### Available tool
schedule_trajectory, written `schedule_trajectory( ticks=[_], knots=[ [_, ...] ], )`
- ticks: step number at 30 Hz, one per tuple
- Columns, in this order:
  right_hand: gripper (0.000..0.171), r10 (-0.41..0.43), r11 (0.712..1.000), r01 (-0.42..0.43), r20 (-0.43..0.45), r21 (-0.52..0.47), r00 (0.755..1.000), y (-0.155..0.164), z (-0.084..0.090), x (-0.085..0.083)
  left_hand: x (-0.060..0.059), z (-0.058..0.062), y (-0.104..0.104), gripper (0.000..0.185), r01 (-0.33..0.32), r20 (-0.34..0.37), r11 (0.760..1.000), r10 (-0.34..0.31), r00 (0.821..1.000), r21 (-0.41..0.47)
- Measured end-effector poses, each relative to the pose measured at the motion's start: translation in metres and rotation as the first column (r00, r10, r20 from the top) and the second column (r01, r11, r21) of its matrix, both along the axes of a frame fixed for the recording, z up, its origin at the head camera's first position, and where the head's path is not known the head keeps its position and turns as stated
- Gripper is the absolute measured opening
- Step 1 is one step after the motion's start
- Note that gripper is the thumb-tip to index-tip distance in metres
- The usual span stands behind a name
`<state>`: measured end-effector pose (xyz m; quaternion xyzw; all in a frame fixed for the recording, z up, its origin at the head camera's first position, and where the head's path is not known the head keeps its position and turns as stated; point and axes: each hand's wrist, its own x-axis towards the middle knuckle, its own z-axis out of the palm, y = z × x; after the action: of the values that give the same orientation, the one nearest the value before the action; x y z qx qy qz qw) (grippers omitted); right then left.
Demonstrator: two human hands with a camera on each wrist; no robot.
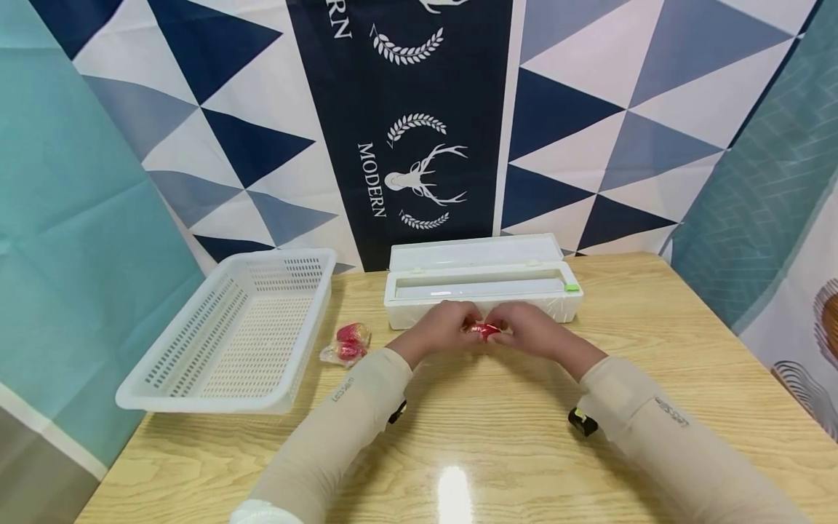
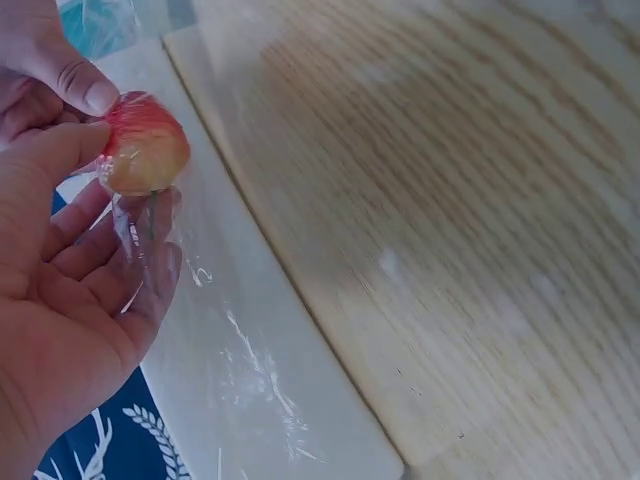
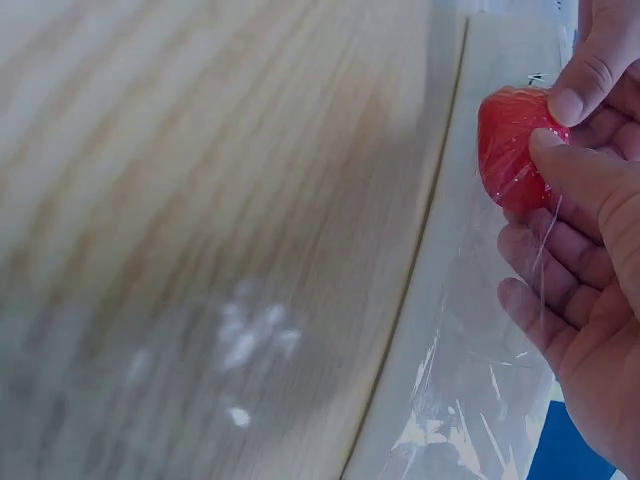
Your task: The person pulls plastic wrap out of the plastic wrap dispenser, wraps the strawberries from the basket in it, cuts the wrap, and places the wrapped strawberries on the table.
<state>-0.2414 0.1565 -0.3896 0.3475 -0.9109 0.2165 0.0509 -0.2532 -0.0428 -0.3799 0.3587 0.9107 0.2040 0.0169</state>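
- The left hand and right hand are meeting at the middle of the wooden surface, both pinching a small red fruit wrapped in cling film.
- The fruit is sitting just in front of the white cling-film dispenser, at its 6 o'clock.
- Another wrapped red fruit is lying at 9 o'clock of the hands, beside the white perforated basket.

Bright, even light over my head view; glare spot on table at 6 o'clock. Soft shadows under my sleeves. Edges bow, wide-lens distortion. Both wrist views: wood grain smeared, out of focus; cling film throws small glints near my fingers.
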Motion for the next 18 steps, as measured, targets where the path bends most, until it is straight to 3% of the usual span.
schedule_trajectory(
  ticks=[3,5,6,8,10,11,13,15,18],
  knots=[
    [0.01,0.009,1.0,-0.008,0.021,-0.018,1.0,0.001,0.0,-0.004,0.0,-0.001,0.0,0.019,-0.037,-0.042,0.999,0.036,0.998,-0.024],
    [0.01,0.013,1.0,-0.012,0.036,-0.022,0.999,0.001,0.001,-0.005,0.002,-0.002,0.002,0.024,-0.06,-0.149,0.994,0.047,0.988,-0.086],
    [0.011,0.008,1.0,-0.007,0.043,-0.023,0.999,0.0,0.001,-0.005,0.004,-0.003,0.003,0.028,-0.075,-0.222,0.989,0.046,0.974,-0.126],
    [0.011,0.0,1.0,0.001,0.037,-0.014,0.999,0.0,0.002,-0.006,0.007,-0.006,0.005,0.035,-0.107,-0.387,0.974,0.021,0.922,-0.2],
    [0.01,-0.004,1.0,0.004,0.023,-0.006,1.0,-0.001,0.004,-0.006,0.01,-0.009,0.008,0.039,-0.132,-0.529,0.96,-0.019,0.849,-0.248],
    [0.01,-0.008,1.0,0.008,0.013,-0.001,1.0,-0.002,0.005,-0.006,0.011,-0.01,0.009,0.037,-0.138,-0.582,0.957,-0.039,0.812,-0.257],
    [0.008,-0.012,1.0,0.012,-0.005,0.005,1.0,-0.003,0.006,-0.006,0.012,-0.011,0.011,0.03,-0.133,-0.647,0.955,-0.073,0.759,-0.264],
    [0.008,-0.019,1.0,0.019,-0.017,0.012,1.0,-0.004,0.007,-0.005,0.012,-0.013,0.012,0.024,-0.126,-0.673,0.956,-0.09,0.734,-0.265],
    [0.012,-0.062,0.998,0.062,-0.044,0.005,0.997,-0.002,0.01,-0.002,0.012,-0.013,0.013,0.021,-0.122,-0.676,0.956,-0.096,0.731,-0.268]
  ],
)
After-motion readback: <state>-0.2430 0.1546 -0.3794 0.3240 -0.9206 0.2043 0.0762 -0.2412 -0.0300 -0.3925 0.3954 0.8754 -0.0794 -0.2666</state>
